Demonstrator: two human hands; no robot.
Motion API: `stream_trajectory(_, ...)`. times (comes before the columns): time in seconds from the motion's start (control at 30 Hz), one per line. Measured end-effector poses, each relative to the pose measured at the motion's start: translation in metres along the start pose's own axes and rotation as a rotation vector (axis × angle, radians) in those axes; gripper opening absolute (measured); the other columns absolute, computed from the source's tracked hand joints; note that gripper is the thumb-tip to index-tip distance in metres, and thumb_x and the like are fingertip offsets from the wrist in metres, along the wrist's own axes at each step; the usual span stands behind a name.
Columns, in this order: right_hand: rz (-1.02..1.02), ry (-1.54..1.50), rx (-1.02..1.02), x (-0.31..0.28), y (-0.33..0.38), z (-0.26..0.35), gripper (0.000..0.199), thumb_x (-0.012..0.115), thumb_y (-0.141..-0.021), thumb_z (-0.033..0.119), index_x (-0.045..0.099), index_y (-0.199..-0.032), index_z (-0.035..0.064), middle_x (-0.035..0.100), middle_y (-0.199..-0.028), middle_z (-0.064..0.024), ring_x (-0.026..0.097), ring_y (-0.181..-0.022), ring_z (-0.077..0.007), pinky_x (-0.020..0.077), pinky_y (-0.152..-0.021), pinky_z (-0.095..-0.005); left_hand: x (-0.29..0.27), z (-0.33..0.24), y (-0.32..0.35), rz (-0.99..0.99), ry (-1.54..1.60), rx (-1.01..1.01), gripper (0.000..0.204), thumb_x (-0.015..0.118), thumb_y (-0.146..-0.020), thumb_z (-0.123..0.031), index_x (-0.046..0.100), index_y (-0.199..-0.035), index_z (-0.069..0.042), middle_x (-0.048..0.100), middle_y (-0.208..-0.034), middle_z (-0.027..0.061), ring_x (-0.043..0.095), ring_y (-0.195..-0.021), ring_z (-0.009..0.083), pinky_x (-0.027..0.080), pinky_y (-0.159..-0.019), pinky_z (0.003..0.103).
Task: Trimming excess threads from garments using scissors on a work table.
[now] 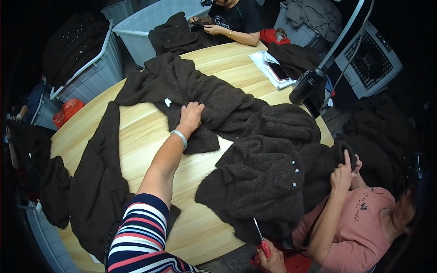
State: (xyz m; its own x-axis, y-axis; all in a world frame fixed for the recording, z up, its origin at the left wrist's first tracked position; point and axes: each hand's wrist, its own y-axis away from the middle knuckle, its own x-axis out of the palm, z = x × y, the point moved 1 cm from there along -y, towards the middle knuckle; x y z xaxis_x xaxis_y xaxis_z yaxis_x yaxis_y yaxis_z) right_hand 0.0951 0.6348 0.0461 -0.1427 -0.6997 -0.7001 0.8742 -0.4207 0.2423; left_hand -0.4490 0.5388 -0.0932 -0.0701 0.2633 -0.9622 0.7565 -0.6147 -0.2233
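My left hand [191, 114], with a pale bangle at the wrist, reaches across the table. Its bent fingers grip a dark brown knit sweater [218, 98] spread over the tabletop. A small white tag [168, 103] shows on this knit just left of the hand. Low in the view, my right hand [273, 260] holds a red-handled tool [265, 248] with a thin metal blade; its exact kind is unclear. The blade points up against another brown knit garment [264, 182], which bears several shiny buttons. A further brown knit piece [98, 182] lies left of my forearm.
A person in a pink shirt [359, 227] handles brown knit at right. Across the pale wooden table [141, 123], another person in black [236, 20] works on knit. A black bottle [307, 86] and phone [277, 71] lie far right. Grey bins [98, 68] stand beyond.
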Motion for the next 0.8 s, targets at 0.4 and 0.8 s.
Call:
stream_trajectory(0.4, 0.101, 0.040, -0.066, 0.010, -0.044, 0.009, 0.046, 0.063, -0.086, 0.017, 0.051, -0.130, 0.0103, 0.066, -0.096, -0.0224, 0.064, -0.086, -0.0417, 0.0516, -0.077, -0.0477, -0.162, 0.090, 0.202, -0.104, 0.176, -0.008, 0.049, 0.067, -0.053, 0.005, 0.056, -0.100, -0.004, 0.058, -0.093, 0.0154, 0.057, -0.095, 0.0361, 0.048, -0.083, 0.042)
stream_trajectory(0.8, 0.242, 0.026, -0.328, 0.055, -0.099, 0.089, 0.038, 0.061, -0.089, 0.015, 0.054, -0.125, 0.0070, 0.065, -0.099, -0.0236, 0.064, -0.092, -0.0418, 0.0519, -0.077, -0.0436, -0.408, 0.111, 0.363, -0.137, 0.023, -0.058, 0.037, 0.059, -0.062, 0.009, 0.061, -0.097, -0.002, 0.061, -0.094, 0.0136, 0.060, -0.095, 0.0344, 0.048, -0.085, 0.037)
